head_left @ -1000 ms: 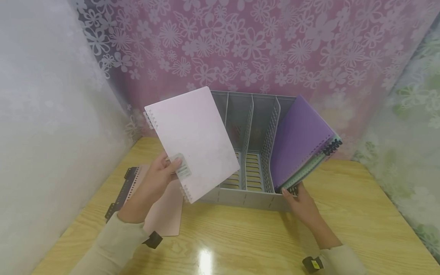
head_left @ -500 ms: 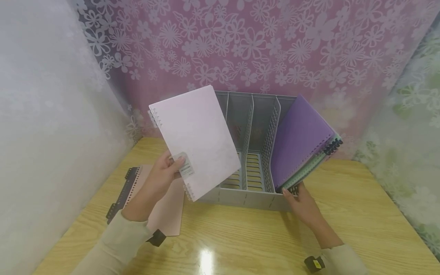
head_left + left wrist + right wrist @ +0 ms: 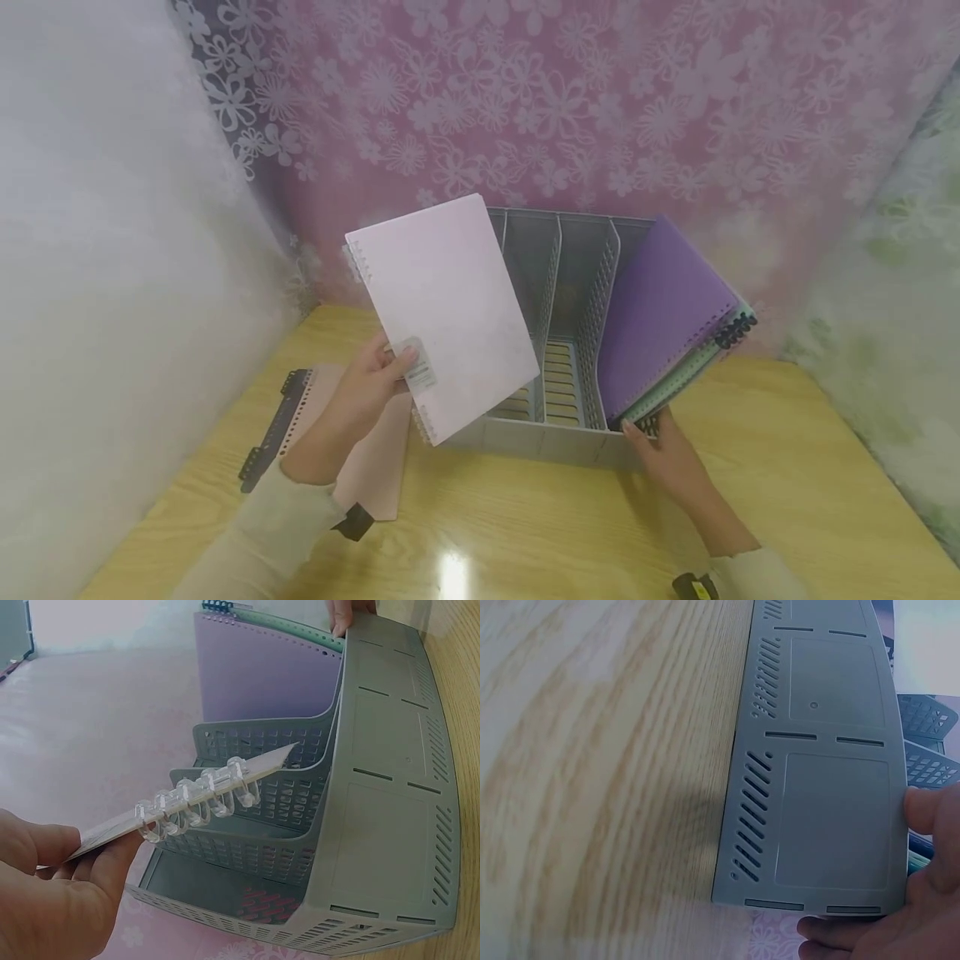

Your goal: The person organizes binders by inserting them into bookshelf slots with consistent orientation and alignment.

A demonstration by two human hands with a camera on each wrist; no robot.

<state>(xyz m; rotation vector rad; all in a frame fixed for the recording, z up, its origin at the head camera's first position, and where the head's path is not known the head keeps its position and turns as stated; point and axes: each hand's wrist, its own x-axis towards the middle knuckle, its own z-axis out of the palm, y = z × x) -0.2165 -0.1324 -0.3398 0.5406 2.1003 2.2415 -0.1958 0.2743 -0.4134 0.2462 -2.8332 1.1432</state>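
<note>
My left hand (image 3: 367, 387) pinches a pale pink-white ring-binder notebook (image 3: 450, 321), thumb over a small label near its lower left edge. Clear plastic rings (image 3: 196, 799) run along the notebook's spine. It is held tilted, in front of and above the left part of a grey file organizer (image 3: 547, 442). My right hand (image 3: 667, 458) grips the organizer's front right corner, thumb at the rim and fingers round the side (image 3: 930, 892). In the rightmost compartment, a purple notebook (image 3: 663, 312) leans beside a green one (image 3: 675, 379) with black rings.
A pinkish notebook (image 3: 375, 471) with a dark ring spine lies on the wooden table (image 3: 540, 533) at the left, partly under my left forearm. Upright dividers (image 3: 600, 317) split the organizer. A flowered pink curtain (image 3: 525, 108) hangs behind it.
My left hand and the pale notebook have shifted slightly to the right. The right hand keeps its grip on the organizer's corner. The head view has tilted a little.
</note>
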